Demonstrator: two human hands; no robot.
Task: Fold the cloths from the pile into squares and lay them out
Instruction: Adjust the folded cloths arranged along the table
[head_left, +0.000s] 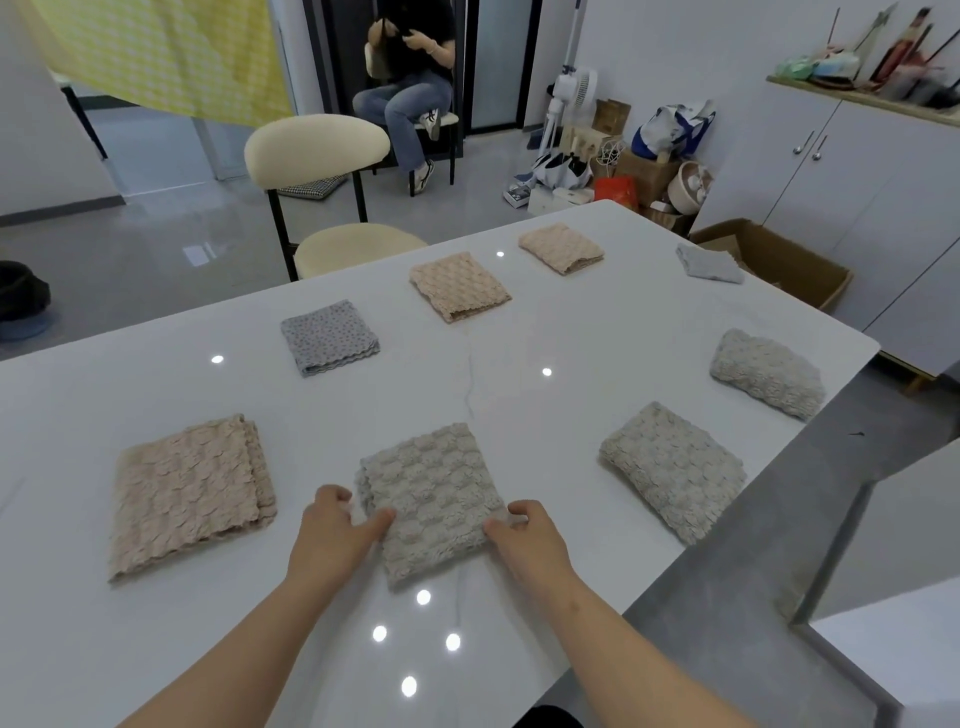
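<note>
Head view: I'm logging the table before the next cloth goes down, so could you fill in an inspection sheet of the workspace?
Surface: glossy white table with lamp reflections.
Job's things: eight folded cloths laid apart in rows; the centre cloth nearest the person is in hand; no unfolded pile seen.
Clutter: nothing seen on the table.
Grippers: left hand pinches the centre cloth's left edge; right hand pinches its right near corner.
Cables: nothing seen.
Surroundings: cream chair at the far side; open cardboard box on the floor to the right; seated person behind; fan and bags by the wall.
</note>
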